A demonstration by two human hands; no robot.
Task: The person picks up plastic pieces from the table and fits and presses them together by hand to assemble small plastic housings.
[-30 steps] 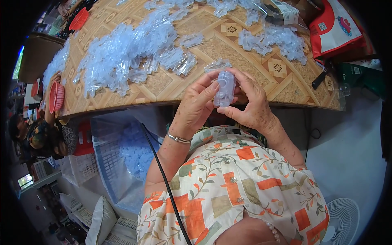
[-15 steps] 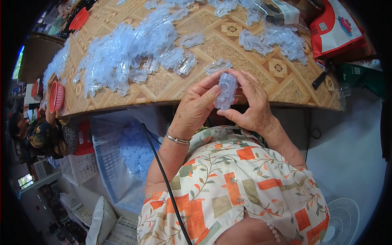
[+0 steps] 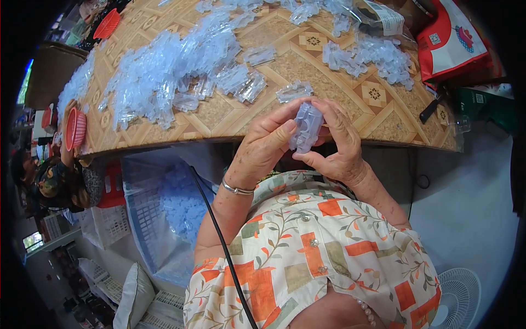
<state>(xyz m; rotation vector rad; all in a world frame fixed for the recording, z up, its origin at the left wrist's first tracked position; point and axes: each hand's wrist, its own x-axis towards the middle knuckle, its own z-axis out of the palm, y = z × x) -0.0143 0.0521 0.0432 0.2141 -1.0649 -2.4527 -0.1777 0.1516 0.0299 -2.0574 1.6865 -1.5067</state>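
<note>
A translucent, pale clear-plastic part (image 3: 308, 127), boxy with rounded hollows, is held between both hands just off the table's near edge. My left hand (image 3: 267, 137) pinches its left side with the thumb in front. On the other side my right hand (image 3: 341, 140) grips it, fingers over the top right and thumb by the lower end. The fingers behind the part are partly hidden. Just beyond my hands a few flat clear plastic pieces (image 3: 295, 91) lie on the table. A large heap of similar clear pieces (image 3: 181, 60) spreads to the left.
The patterned table (image 3: 285, 60) carries a smaller pile of frosted pieces (image 3: 372, 57), a red-and-white bag (image 3: 452, 41) and a black-handled tool (image 3: 429, 109). Below left stands a lined blue basket (image 3: 143, 192) holding plastic parts. Another person (image 3: 55, 178) sits at left near a red basket (image 3: 76, 129).
The clear plastic part has been turned in my fingers and now tilts, showing another face. Both hands stay in nearly the same place.
</note>
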